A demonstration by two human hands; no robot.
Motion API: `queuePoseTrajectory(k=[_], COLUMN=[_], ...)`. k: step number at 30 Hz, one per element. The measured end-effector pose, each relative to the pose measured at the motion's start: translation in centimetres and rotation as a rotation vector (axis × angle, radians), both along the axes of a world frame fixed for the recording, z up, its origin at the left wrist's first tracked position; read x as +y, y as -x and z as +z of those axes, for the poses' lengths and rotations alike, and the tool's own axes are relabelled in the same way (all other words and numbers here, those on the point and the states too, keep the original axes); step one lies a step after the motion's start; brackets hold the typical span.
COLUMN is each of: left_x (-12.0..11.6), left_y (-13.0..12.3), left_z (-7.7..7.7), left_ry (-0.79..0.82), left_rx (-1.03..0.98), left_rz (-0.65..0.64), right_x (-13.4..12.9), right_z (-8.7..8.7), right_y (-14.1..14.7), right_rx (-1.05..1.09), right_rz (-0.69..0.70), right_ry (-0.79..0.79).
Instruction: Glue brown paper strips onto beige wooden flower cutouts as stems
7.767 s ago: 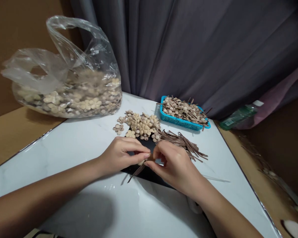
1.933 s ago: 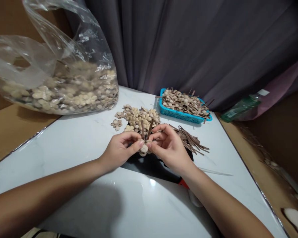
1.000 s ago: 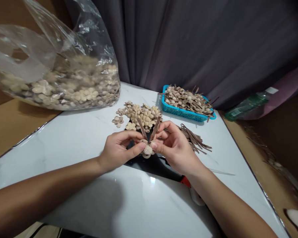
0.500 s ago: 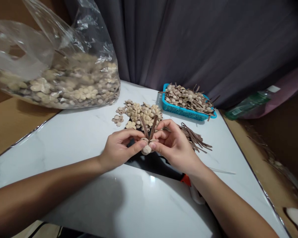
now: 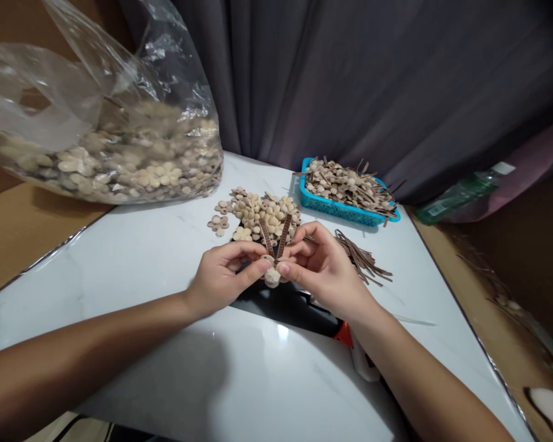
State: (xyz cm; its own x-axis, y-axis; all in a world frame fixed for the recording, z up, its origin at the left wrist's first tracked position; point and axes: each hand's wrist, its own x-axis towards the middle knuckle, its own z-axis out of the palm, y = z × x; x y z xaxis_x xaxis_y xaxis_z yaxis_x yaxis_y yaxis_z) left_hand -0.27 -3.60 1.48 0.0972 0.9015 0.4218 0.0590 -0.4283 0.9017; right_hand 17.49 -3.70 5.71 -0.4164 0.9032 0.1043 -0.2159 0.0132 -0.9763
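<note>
Between my two hands is a beige fabric flower (image 5: 271,277) with a brown checked ribbon (image 5: 266,236) whose two ends stand up in a V. My left hand (image 5: 225,270) pinches the flower's left petal between thumb and fingers. On the other side, my right hand (image 5: 322,267) pinches the right petal; some of its fingertips are hidden behind the flower. Just beyond them lies a pile of cream and beige fabric flowers (image 5: 258,212). A black mat (image 5: 281,306) is under my hands, and a bundle of brown ribbon strips (image 5: 366,261) lies past my right hand.
A clear plastic bag (image 5: 152,166) full of fabric flowers stands at the left. At the back right is a blue basket (image 5: 341,210) of flowers with ribbons. An orange-and-white tool, perhaps a glue gun (image 5: 344,334), lies by my right wrist. A green bottle (image 5: 463,193) is beyond the table (image 5: 133,264).
Both hands keep their pinch on the flower with hardly any movement. The view has shifted very slightly.
</note>
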Motion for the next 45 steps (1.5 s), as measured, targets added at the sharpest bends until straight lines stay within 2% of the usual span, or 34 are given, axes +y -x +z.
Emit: queuePoseTrajectory(k=[5, 11, 16, 18, 19, 21, 22, 24, 26, 28, 31, 33, 36, 42, 43, 45], left_x=[0.2, 0.5, 0.7, 0.8, 0.9, 1.0, 1.1, 1.0, 0.7, 0.4, 0.0, 0.0, 0.1, 0.2, 0.3, 0.3], left_y=[0.1, 0.3, 0.4, 0.3, 0.3, 0.2, 0.2, 0.1, 0.1, 0.2, 0.4, 0.4, 0.3, 0.1, 0.1, 0.1], left_z=[-0.6, -0.8, -0.4, -0.4, -0.4, -0.3, -0.3, -0.1, 0.1, 0.3, 0.7, 1.0, 1.3, 1.2, 1.2, 1.2], left_ry=[0.042, 0.074, 0.136, 0.181, 0.210, 0.299, 0.359, 0.476, 0.532, 0.494, 0.401, 0.389, 0.406, 0.399, 0.394, 0.393], left_rx=[-0.011, -0.042, -0.037, -0.102, -0.152, -0.257, -0.300, -0.360, -0.401, -0.402, -0.314, -0.270, -0.268, -0.205, -0.199, -0.191], left_rz=[-0.043, -0.184, -0.166, -0.147, -0.151, -0.192, -0.229, -0.309, -0.369, -0.375, -0.307, -0.277, -0.273, -0.258, -0.244, -0.222], right_x=[0.1, 0.0, 0.2, 0.1, 0.1, -0.1, -0.2, -0.5, -0.7, -0.9, -0.8, -0.7, -0.6, -0.4, -0.4, -0.4], right_z=[0.0, -0.1, -0.3, -0.2, -0.1, 0.1, 0.3, 0.7, 1.2, 1.5, 1.6, 1.4, 0.9, 0.2, 0.2, 0.3], right_y=[-0.1, -0.1, 0.0, -0.3, -0.6, -1.2, -1.6, -2.1, -2.3, -2.0, -1.4, -1.2, -1.3, -1.5, -1.5, -1.5], right_rx=[0.028, -0.007, -0.073, -0.155, -0.220, -0.374, -0.444, -0.562, -0.647, -0.705, -0.704, -0.689, -0.693, -0.743, -0.719, -0.624], right_rz=[-0.024, -0.023, -0.018, -0.117, -0.189, -0.315, -0.336, -0.286, -0.206, -0.135, -0.022, 0.039, 0.070, 0.047, 0.039, -0.013], right_ry=[0.013, 0.084, 0.058, -0.111, -0.270, -0.701, -0.931, -1.302, -1.487, -1.485, -1.250, -1.159, -1.229, -1.493, -1.470, -1.289])
